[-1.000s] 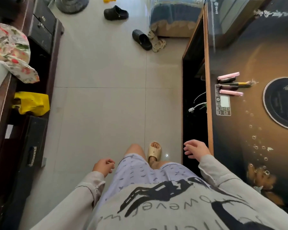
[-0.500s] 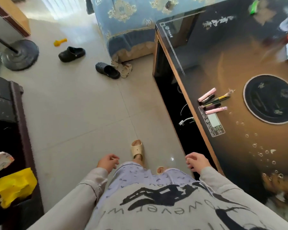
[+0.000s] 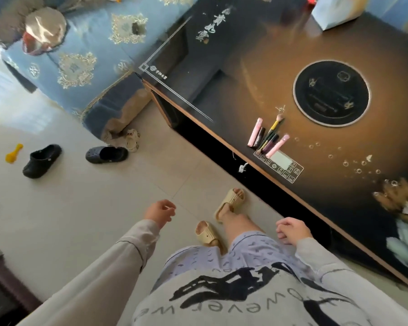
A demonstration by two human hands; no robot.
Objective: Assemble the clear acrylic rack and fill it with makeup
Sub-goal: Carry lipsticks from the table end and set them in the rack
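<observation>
Makeup (image 3: 267, 137) sat on the worktop (image 3: 257, 67) at 12 o'clock from the right hand (image 3: 290, 230); both hands loosely curled, empty; left hand (image 3: 160, 211) over floor.

A dark glossy table (image 3: 257, 74) fills the right side, with a round black inset (image 3: 331, 92) in its top and a printed control panel (image 3: 279, 166) near its front edge. A pale box (image 3: 333, 10) stands at the table's far end. A blue sofa (image 3: 80, 57) with gold patterns sits at upper left. On the tiled floor (image 3: 80, 208) lie two dark clogs (image 3: 41, 161) (image 3: 106, 154), well apart, and a small yellow toy (image 3: 14, 153) beside the left one. A white plug (image 3: 242, 167) hangs just under the table's edge.
</observation>
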